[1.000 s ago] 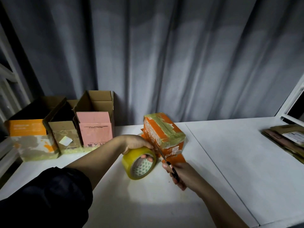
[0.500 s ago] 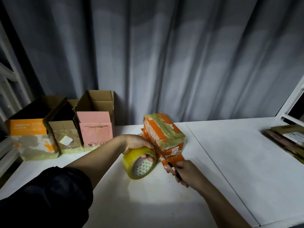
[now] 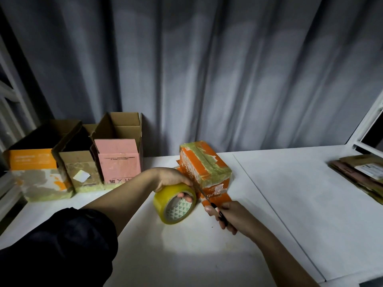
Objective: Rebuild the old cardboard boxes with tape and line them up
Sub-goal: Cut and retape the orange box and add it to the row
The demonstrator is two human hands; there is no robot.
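- Right hand (image 3: 230,216) gripped the black handles of the scissors (image 3: 209,201), fingers curled round them, low on the white table (image 3: 290,204) and nearer the person than the work.
- Scissor blades ran up and to the left from that hand, their tips reaching the gap between the tape roll (image 3: 176,204) and the orange box (image 3: 204,164). Whether the blades stood parted or closed could not be told.
- Left hand (image 3: 174,179) grasped the yellow roll from above, fingertips hooked inside the core; the roll stood on edge, just left of the box's near lower corner.
- Any strip running from roll to box was too thin to see; judged from the blade position, the step in hand was cutting it free.
- Orange box lay just beyond both hands, closed side up, a taped seam along its top running away from the person and slightly leftward. The left hand was the nearer to it.
- Three open-topped boxes stood in a row at the far left: an orange-banded box (image 3: 35,170), a plain brown box (image 3: 80,168) and a pink box (image 3: 119,162), side by side against the grey curtain (image 3: 228,69).
- Flattened cardboard (image 3: 360,172) lay stacked at the far right edge.
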